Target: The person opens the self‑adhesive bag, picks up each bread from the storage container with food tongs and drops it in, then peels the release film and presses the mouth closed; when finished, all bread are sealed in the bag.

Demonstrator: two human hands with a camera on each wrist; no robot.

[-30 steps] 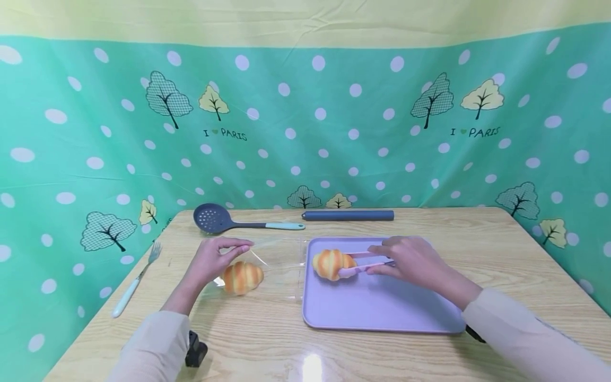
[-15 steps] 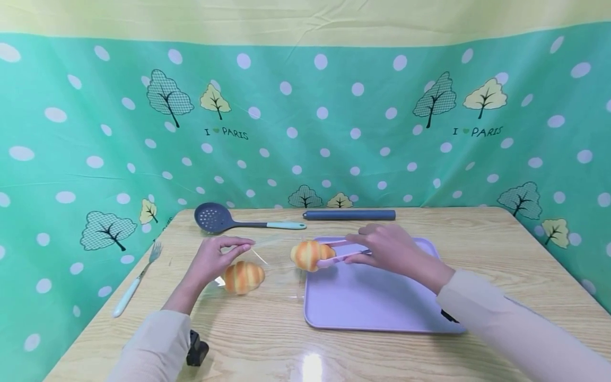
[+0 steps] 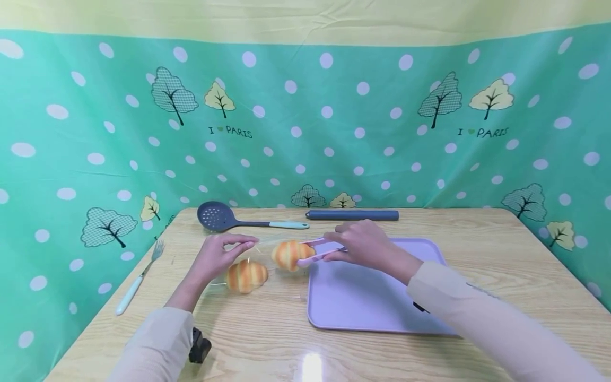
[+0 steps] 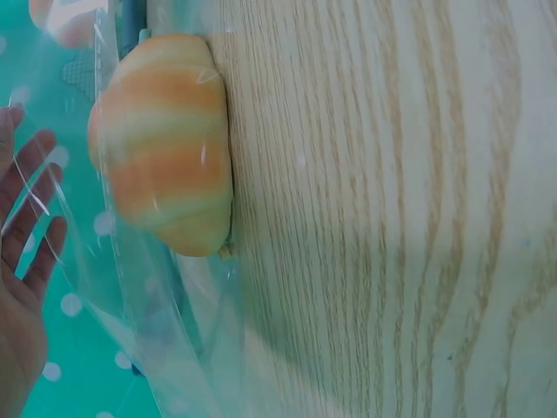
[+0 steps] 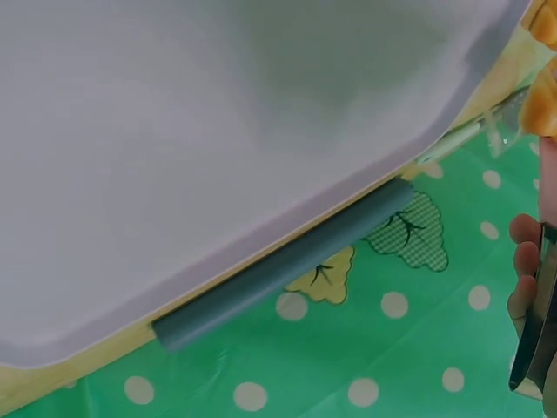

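My left hand (image 3: 217, 260) pinches the upper edge of a clear plastic bag (image 4: 144, 305) between thumb and fingers, lifting it. Inside the bag lies one croissant (image 3: 245, 277), striped orange and cream. My right hand (image 3: 365, 245) grips a pair of tongs (image 3: 314, 259) with pink tips and a metal handle (image 5: 541, 318). Between the tong tips is a second croissant (image 3: 288, 255), just left of the lilac tray (image 3: 372, 302) and at the bag's open right end. In the left wrist view, the bagged croissant (image 4: 170, 144) shows through the film.
A dark skimmer (image 3: 217, 216) with a mint handle lies behind the bag, beside a dark blue rod-shaped thing (image 3: 352, 215). A mint-handled fork (image 3: 140, 278) lies at the table's left. A green dotted curtain (image 3: 267, 132) hangs behind the wooden table (image 3: 258, 339).
My right hand has moved left with the tongs, carrying the croissant from over the tray to the bag's open end. My left hand keeps its pinch on the bag, almost still.
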